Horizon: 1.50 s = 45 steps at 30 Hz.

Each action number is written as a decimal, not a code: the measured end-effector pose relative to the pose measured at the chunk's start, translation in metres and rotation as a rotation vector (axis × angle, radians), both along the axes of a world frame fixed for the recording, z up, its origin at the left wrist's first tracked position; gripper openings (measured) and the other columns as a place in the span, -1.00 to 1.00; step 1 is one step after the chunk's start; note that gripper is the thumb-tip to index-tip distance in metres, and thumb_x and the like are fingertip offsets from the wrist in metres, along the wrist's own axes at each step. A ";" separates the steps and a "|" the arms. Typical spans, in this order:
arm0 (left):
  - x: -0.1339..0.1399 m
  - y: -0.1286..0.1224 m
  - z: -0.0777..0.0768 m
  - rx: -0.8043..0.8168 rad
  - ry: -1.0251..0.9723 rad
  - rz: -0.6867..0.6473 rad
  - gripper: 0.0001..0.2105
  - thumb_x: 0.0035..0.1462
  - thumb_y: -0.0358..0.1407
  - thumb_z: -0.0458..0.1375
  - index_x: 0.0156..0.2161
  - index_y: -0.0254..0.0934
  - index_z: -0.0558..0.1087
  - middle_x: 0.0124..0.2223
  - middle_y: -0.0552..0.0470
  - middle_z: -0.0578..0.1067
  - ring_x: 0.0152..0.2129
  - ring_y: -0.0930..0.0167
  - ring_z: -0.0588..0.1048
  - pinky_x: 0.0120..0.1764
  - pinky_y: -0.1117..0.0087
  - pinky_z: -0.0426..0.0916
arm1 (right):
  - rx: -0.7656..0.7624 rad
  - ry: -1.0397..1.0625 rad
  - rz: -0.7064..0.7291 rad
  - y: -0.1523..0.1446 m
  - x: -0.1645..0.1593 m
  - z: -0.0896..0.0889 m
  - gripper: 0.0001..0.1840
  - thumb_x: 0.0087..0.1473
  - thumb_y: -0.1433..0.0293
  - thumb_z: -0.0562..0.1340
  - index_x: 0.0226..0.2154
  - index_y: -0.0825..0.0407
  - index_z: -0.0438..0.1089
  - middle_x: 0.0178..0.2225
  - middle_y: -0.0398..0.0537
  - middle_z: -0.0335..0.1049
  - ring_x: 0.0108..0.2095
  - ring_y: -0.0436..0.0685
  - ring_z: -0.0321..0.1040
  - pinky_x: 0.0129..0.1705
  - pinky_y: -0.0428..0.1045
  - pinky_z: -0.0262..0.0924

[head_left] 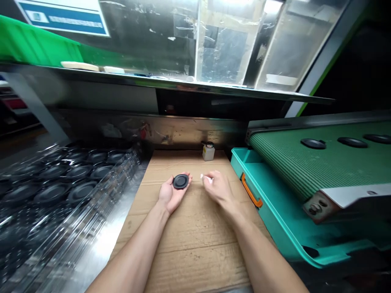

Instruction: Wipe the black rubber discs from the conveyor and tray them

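Note:
A black round disc with a raised ring (181, 181) rests in my left hand (171, 194), palm up, the thumb at its left edge and the fingers beneath it. To the right, my right hand (218, 186) is closed on a small white cloth (209, 179); only bits of white show by its fingertips, so its exact kind is hard to make out. A short gap separates the two hands. Both are above a sheet of brown cardboard (195, 248). Behind my right hand stands a small whitish bottle with a dark top (208, 152).
Clear plastic trays with several similar black discs (81, 192) are stacked at the left. On the right, a teal bin with an orange handle (275, 215) sits partly below a green conveyor belt (293, 158) bearing black discs (352, 142). A metal shelf edge (183, 84) crosses overhead.

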<state>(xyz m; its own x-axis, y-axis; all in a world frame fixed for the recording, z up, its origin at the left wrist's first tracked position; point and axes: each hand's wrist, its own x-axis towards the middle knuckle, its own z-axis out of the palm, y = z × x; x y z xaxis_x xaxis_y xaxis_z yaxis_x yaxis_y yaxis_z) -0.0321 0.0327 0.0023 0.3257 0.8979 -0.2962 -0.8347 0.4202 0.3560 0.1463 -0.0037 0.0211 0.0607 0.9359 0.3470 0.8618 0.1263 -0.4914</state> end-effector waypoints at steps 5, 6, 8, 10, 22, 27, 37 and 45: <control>-0.004 0.000 0.003 -0.070 -0.092 -0.013 -0.56 0.32 -0.24 -0.17 0.11 -0.57 0.27 -0.09 -0.39 0.49 -0.08 0.13 0.51 -0.19 0.19 0.55 | -0.252 0.027 0.049 -0.006 0.025 0.017 -0.63 0.12 0.10 0.14 -0.34 -0.01 0.54 -0.40 -0.05 0.51 -0.35 0.10 0.41 -0.36 -0.09 0.10; -0.003 0.000 0.003 -0.075 -0.095 -0.014 -0.55 0.32 -0.24 -0.16 0.12 -0.58 0.26 -0.10 -0.39 0.49 -0.08 0.13 0.51 -0.19 0.21 0.55 | -0.234 -0.010 -0.034 -0.006 0.027 0.019 -0.59 0.13 0.07 0.12 -0.30 -0.03 0.54 -0.34 -0.02 0.52 -0.28 0.14 0.41 -0.33 -0.07 0.12; -0.003 -0.001 0.004 -0.078 -0.089 -0.017 -0.54 0.32 -0.24 -0.16 0.13 -0.61 0.24 -0.11 -0.39 0.50 -0.08 0.13 0.51 -0.20 0.24 0.55 | -0.224 -0.124 -0.205 -0.007 0.033 0.020 -0.55 0.14 0.04 0.08 -0.19 -0.04 0.52 -0.21 0.06 0.49 -0.17 0.23 0.39 -0.26 0.00 0.15; -0.003 -0.001 0.004 -0.073 -0.080 -0.024 -0.54 0.32 -0.24 -0.16 0.13 -0.62 0.24 -0.12 -0.39 0.50 -0.09 0.14 0.51 -0.21 0.26 0.55 | -0.277 -0.232 -0.297 -0.007 0.038 0.018 -0.52 0.11 0.04 0.11 -0.06 -0.05 0.45 -0.11 0.12 0.44 -0.10 0.32 0.36 -0.21 0.08 0.17; 0.000 0.000 -0.001 -0.011 -0.005 -0.026 -0.61 0.30 -0.23 -0.13 0.00 -0.51 0.38 -0.10 -0.33 0.51 -0.12 0.18 0.52 -0.19 0.24 0.52 | -0.321 -0.202 0.036 -0.015 0.018 0.016 -0.71 0.08 0.08 0.19 -0.32 -0.08 0.46 -0.33 -0.06 0.47 -0.32 0.12 0.36 -0.37 -0.05 0.05; 0.003 0.001 -0.006 0.038 0.042 -0.037 -0.64 0.29 -0.23 -0.11 -0.08 -0.48 0.41 -0.07 -0.33 0.50 -0.12 0.17 0.52 -0.15 0.19 0.48 | -0.282 -0.201 0.182 -0.019 0.001 0.010 -0.90 0.03 0.31 0.27 -0.35 -0.04 0.47 -0.41 -0.11 0.46 -0.38 0.06 0.32 -0.39 -0.09 0.00; 0.016 -0.013 -0.009 0.157 0.164 -0.104 -0.71 0.26 -0.24 -0.03 -0.18 -0.38 0.49 -0.22 -0.17 0.56 -0.22 0.27 0.54 -0.07 0.24 0.40 | 0.089 0.082 0.251 -0.010 -0.055 -0.008 -0.80 0.15 0.42 0.12 -0.29 -0.03 0.48 -0.23 -0.07 0.42 -0.24 0.06 0.34 -0.15 -0.09 0.17; 0.020 -0.013 -0.010 0.185 0.143 -0.104 -0.72 0.26 -0.26 -0.04 -0.27 -0.37 0.48 -0.25 -0.14 0.57 -0.22 0.29 0.54 -0.06 0.29 0.39 | 0.088 -0.028 0.188 -0.002 -0.058 -0.009 -0.77 0.17 0.44 0.09 -0.21 0.00 0.45 -0.23 -0.02 0.40 -0.21 0.08 0.32 -0.12 -0.07 0.17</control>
